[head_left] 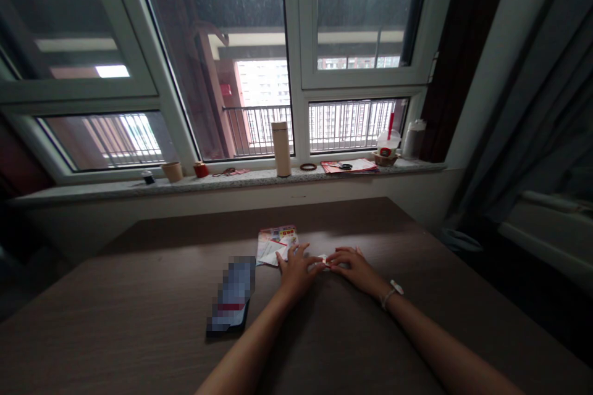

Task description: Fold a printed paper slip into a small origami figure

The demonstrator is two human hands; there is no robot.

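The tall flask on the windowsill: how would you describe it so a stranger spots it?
Below the big window runs a pale stone sill. Near its middle, in front of the white frame post, stands the flask. Unlike its low neighbours, it is a tall, plain cream cylinder.

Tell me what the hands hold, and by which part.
A small white piece, pinched on the table: left hand at its left end, right hand at its right end.
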